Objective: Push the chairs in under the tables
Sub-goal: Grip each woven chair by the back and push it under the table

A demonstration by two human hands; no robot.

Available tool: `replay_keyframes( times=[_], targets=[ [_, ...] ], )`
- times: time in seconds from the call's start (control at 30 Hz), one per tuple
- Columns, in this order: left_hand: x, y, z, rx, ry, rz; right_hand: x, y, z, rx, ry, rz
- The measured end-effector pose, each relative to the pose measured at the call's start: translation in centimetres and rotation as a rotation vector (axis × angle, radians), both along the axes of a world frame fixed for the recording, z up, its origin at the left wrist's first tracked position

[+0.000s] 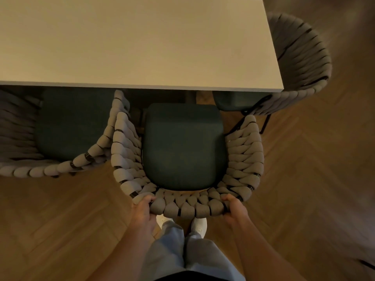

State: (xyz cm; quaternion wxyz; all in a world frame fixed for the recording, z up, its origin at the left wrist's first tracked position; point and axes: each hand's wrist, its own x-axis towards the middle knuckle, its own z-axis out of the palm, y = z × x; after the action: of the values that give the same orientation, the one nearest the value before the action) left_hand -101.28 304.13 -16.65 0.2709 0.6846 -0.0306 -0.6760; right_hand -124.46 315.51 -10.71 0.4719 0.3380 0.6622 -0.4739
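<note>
Legs in pale, loose trousers point(178, 252) and two white shoes point(199, 224) stand nearest, on a wooden floor point(60, 220) laid in a herringbone pattern. Both bare forearms reach forward from there. The left hand point(143, 209) and the right hand point(233, 208) are well apart, and each one grips the top rim of the middle chair point(241, 151) at one side of its curved back, with the fingers curled over the thick cord.

This chair has a rounded, tub-like back and arms, woven from fat grey rope wound over a thin black frame. Inside it lies a dark green cushion point(183, 147), square with soft round corners and a fine ribbed cloth. The front edge of the cushion is just short of the table edge, so the seat stands almost fully outside the table.

At the left, a second chair point(85, 159) of the same weave touches the middle one at the arm; its green seat goes partly under the table. At the far right corner a third chair point(304, 57) is turned to the short end of the table, with its seat mostly hidden beneath.

Farthest is the table point(142, 43), a flat rectangular top, pale and smooth, with a thin straight edge.
</note>
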Motion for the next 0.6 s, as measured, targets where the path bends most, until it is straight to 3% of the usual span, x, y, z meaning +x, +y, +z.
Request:
replay_keyframes(
  times=[0.6],
  targets=[
    [1.5, -4.0, 1.7, -0.08, 0.004, 0.05, 1.8, -1.7, 0.6, -0.055, -0.054, -0.056]
  ],
)
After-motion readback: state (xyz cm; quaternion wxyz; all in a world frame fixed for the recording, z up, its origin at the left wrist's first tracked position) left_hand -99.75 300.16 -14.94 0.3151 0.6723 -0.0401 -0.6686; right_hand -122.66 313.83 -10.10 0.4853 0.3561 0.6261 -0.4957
